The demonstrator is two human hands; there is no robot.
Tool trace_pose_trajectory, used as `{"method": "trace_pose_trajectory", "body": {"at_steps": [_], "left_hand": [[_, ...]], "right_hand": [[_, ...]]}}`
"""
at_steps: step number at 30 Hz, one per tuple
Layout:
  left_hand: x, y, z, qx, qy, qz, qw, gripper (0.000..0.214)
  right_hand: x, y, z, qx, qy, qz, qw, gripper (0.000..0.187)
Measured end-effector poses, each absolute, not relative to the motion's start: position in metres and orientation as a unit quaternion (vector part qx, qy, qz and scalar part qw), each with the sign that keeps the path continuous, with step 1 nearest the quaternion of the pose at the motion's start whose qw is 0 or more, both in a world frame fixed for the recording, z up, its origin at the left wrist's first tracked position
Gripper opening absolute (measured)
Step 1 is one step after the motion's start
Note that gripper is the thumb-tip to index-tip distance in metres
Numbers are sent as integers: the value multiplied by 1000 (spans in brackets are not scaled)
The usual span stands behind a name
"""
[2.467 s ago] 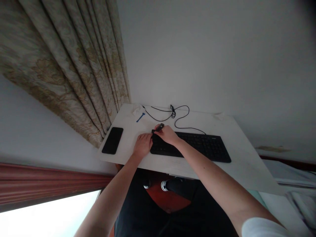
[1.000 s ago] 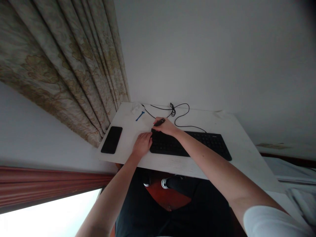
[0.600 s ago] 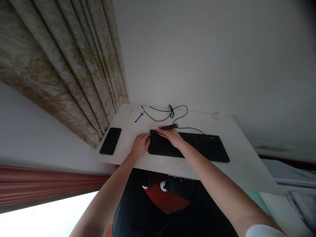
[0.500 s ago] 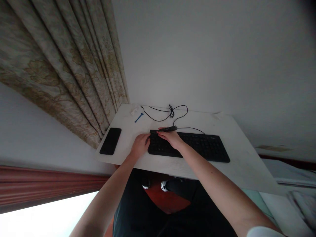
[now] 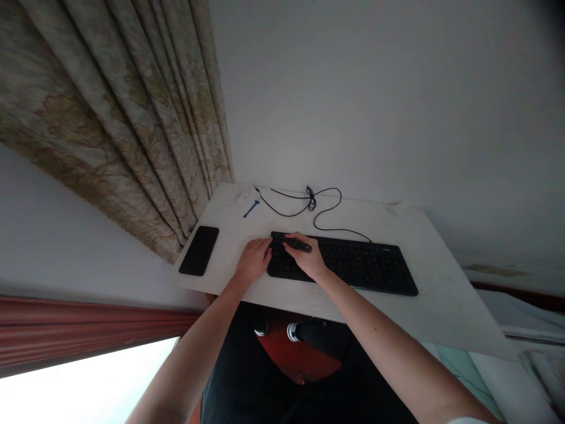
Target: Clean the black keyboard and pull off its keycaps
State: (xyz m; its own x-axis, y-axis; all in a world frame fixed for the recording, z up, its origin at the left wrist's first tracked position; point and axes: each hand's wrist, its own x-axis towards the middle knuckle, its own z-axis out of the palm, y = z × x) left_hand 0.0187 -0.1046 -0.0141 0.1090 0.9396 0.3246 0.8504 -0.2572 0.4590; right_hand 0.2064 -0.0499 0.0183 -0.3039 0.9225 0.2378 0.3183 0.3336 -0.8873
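Note:
A black keyboard (image 5: pixel 366 265) lies on the white table. My left hand (image 5: pixel 253 259) is at its left end, fingers closed against the edge near the upper corner. Above the keys on the left side, my right hand (image 5: pixel 311 259) grips a small black brush (image 5: pixel 301 244) between thumb and fingers. The brush slants, its tip close to the upper-left keys. Whether the tip touches them I cannot tell. Fingers hide part of the handle.
A black phone (image 5: pixel 199 251) lies at the table's left side. Behind the keyboard are a small blue tool (image 5: pixel 251 209), crumpled white tissue (image 5: pixel 244 192) and the coiled black cable (image 5: pixel 311 199). A patterned curtain (image 5: pixel 145 118) hangs at left, beside the wall (image 5: pixel 353 106).
My right hand has turned the brush, so its rear end points more downward and the tip is nearer the upper-left keys. My left hand stays at the keyboard's edge. The view has shifted slightly.

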Motion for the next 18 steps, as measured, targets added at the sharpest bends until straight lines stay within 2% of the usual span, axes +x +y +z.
{"method": "trace_pose_trajectory", "body": {"at_steps": [11,16,18], "left_hand": [[18,-104,-13,748,593,288,79,36],[19,-105,-13,748,591,294,72,36],[19,-105,-12,747,593,291,70,36]], "right_hand": [[197,-48,21,-465,-715,343,394,14],[192,-35,39,-473,-767,292,320,2],[189,-30,47,-464,-798,267,279,4]]}}
